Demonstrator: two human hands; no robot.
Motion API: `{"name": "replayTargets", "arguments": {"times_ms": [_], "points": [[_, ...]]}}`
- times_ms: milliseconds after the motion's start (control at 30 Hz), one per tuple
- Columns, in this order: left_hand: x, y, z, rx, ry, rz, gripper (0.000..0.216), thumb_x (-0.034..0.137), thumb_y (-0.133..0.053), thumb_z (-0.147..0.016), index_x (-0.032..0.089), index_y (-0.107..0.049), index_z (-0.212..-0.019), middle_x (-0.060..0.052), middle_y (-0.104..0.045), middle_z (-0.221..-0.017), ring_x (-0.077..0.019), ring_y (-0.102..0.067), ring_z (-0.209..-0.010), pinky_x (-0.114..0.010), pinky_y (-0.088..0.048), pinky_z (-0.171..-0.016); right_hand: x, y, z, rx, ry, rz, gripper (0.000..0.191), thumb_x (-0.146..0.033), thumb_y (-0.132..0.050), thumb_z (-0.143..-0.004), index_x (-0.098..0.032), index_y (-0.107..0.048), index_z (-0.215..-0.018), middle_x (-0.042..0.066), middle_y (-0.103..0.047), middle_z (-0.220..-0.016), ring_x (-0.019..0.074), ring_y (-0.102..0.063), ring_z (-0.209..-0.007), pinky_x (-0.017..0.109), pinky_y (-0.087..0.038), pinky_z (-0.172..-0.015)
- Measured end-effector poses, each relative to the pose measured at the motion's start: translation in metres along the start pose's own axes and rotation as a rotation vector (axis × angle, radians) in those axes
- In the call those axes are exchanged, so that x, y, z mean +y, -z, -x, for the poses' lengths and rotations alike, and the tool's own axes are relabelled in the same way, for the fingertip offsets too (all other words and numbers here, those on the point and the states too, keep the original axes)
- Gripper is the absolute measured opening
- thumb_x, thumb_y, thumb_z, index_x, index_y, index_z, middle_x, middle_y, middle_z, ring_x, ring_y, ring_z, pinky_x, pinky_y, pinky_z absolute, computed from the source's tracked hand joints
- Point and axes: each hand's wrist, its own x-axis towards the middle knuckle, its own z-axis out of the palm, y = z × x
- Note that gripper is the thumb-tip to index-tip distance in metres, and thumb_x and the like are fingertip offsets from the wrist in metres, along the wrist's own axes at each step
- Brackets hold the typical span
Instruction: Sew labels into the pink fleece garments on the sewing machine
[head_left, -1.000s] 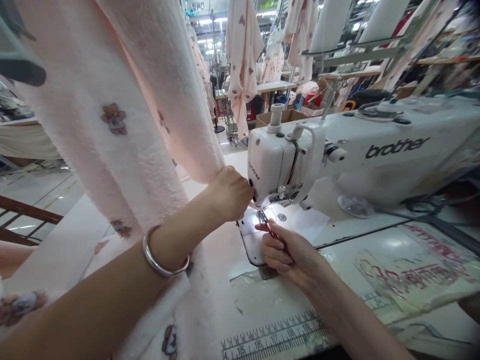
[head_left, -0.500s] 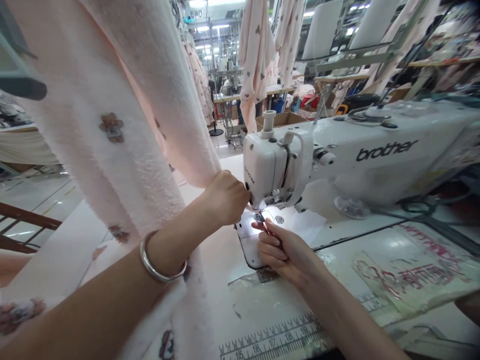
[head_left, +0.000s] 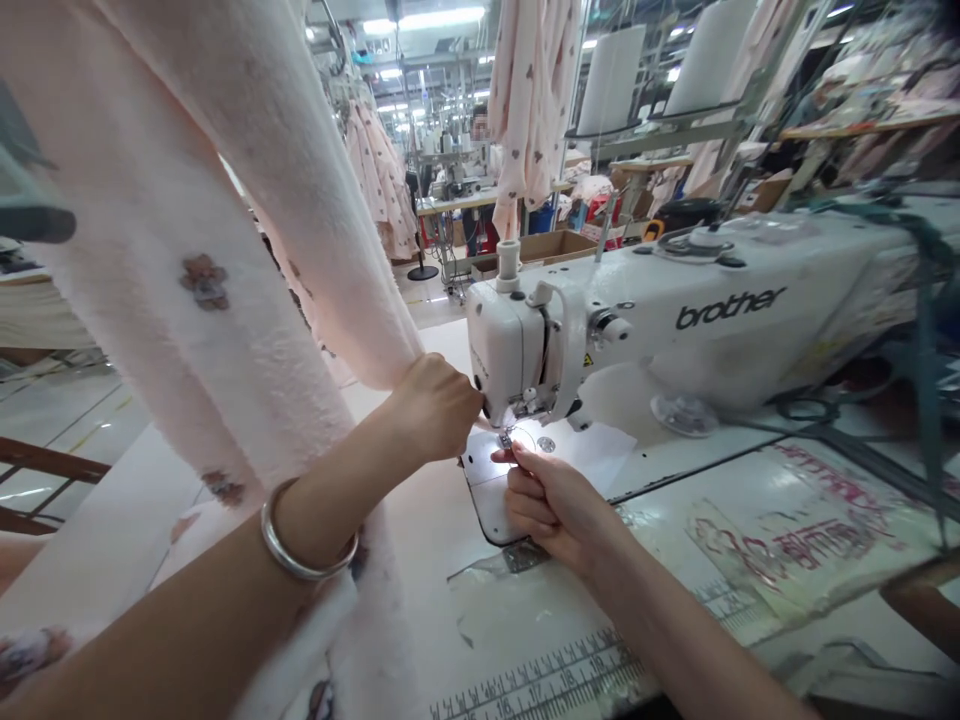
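Pale pink fleece fabric (head_left: 247, 330) with small bear prints hangs down on the left and runs to my left hand (head_left: 437, 405). That hand is closed on the fabric, just left of the sewing machine's head (head_left: 506, 345). Close under the needle area, by the presser foot (head_left: 505, 438), is my right hand (head_left: 551, 500). Its thumb and forefinger are pinched together and the other fingers curled. A slim dark tool between them is mostly hidden by the fingers. The lit needle plate (head_left: 487, 490) lies beneath my hands.
The white machine arm (head_left: 720, 310) stretches right. A printed ruler (head_left: 540, 690) runs along the table front, beside a taped plastic sheet (head_left: 795, 540). Thread cones (head_left: 611, 80) stand behind. A small clear bag (head_left: 684, 413) lies by the machine. Pink garments (head_left: 529, 110) hang beyond.
The view has turned slightly, so the machine and both hands appear a little further left. My hands keep about the same places at the machine. The right hand's tool shows less.
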Motion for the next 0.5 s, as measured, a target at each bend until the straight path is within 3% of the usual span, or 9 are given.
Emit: {"name": "replayTargets", "arguments": {"times_ms": [167, 500], "points": [[0.0021, 0.0028, 0.0003, -0.039, 0.013, 0.004, 0.021, 0.017, -0.051, -0.074, 0.018, -0.067, -0.061, -0.008, -0.068, -0.061, -0.0241, -0.063, -0.057, -0.033, -0.029, -0.053, -0.0007, -0.0029, -0.0011, -0.033, -0.038, -0.071, 0.033, -0.029, -0.033, -0.098, -0.012, -0.054, -0.078, -0.011, -0.024, -0.044, 0.0027, -0.012, -0.035, 0.015, -0.011, -0.032], [-0.0025, -0.0004, 0.0035, -0.078, 0.033, -0.055, 0.021, 0.017, -0.05, -0.072, 0.018, -0.069, -0.062, -0.011, -0.069, -0.062, -0.0276, -0.064, -0.058, -0.034, -0.031, -0.051, 0.0073, -0.0048, -0.0046, 0.004, 0.055, -0.057, 0.03, -0.027, -0.033, -0.097, -0.017, -0.048, -0.073, -0.012, -0.017, -0.042, 0.0039, -0.007, -0.035, 0.016, -0.008, -0.032]]}}
